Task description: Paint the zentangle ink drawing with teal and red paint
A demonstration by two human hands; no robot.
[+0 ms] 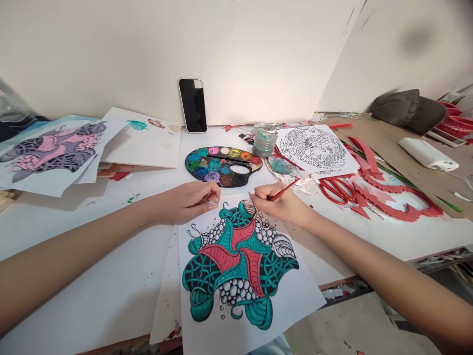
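Note:
My right hand [277, 204] pinches a thin red paintbrush [284, 192], and its fingers sit at the top edge of a patterned drawing [236, 266] in teal, red and black. The brush tip points up and away from the paper. My left hand [188, 202] rests curled at the sheet's top left corner, close below a round paint palette [221, 166] with many colours. A glass jar of grey-green liquid [264, 143] stands just beyond the palette.
A line drawing of a dragon [316, 150], red scissors [337, 191] and red paper cut-outs [391, 197] lie to the right. On the left are a pink-and-black drawing [55, 153] and a paint-stained sheet [142, 138]. A phone [192, 105] leans against the wall.

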